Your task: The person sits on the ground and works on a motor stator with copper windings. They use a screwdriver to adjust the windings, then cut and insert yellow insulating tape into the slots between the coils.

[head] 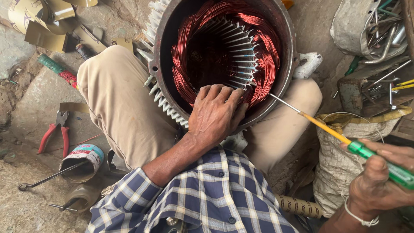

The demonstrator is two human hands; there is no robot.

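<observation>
Rough stone floor (30,108) fills the left of the frame, littered with red-handled pliers (54,133), a small tin (84,162) with a metal rod (47,177) resting in it, and scraps of tan card (41,26) at the upper left. At the upper right, a battered container (358,26) holds loose metal tools.

Across the person's tan-trousered lap rests a round motor housing (224,56) at the upper centre, its open mouth turned up toward the camera, copper windings (267,60) looping inside the rim.

Left hand (215,114) lies palm down on the lower rim of the housing, fingers (224,92) spread over the edge onto the windings, pressing rather than gripping.

Right hand (379,181), at the lower right, is closed around the green handle of a screwdriver (327,129). Its long axis runs diagonally from lower right to upper left, the bare metal tip pointing at the housing's right rim and touching it just beside the windings. The 2 hands are well apart. A white sack (340,172) sits under the screwdriver.
</observation>
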